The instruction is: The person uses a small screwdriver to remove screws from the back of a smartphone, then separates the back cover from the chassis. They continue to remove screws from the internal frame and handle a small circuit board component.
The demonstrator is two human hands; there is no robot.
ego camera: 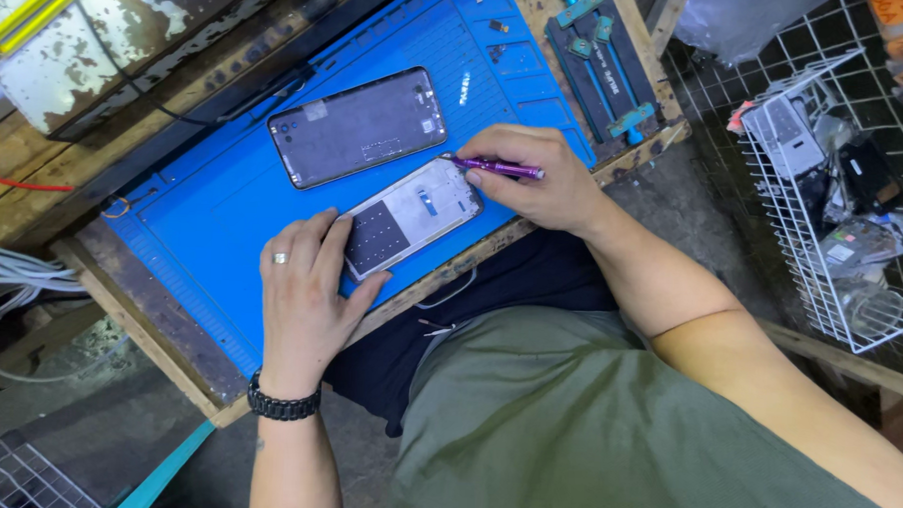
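Your left hand (pixel 305 304) lies flat, pinning one opened phone (pixel 410 216) at the near edge of the blue mat (pixel 214 191), while your right hand (pixel 534 177) grips one purple screwdriver (pixel 497 167), tip at the phone's top corner. One back cover (pixel 358 127) lies just beyond, and the wire basket (pixel 821 287) (on your right) holds assorted phone parts, too jumbled to count.

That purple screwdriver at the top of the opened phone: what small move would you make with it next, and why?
Probably turn the purple screwdriver in place. Its tip sits at the upper edge of the opened phone, the right hand pinches the handle, and the left hand presses the phone's lower end onto the blue mat. Whether a screw lies under the tip is too small to tell.
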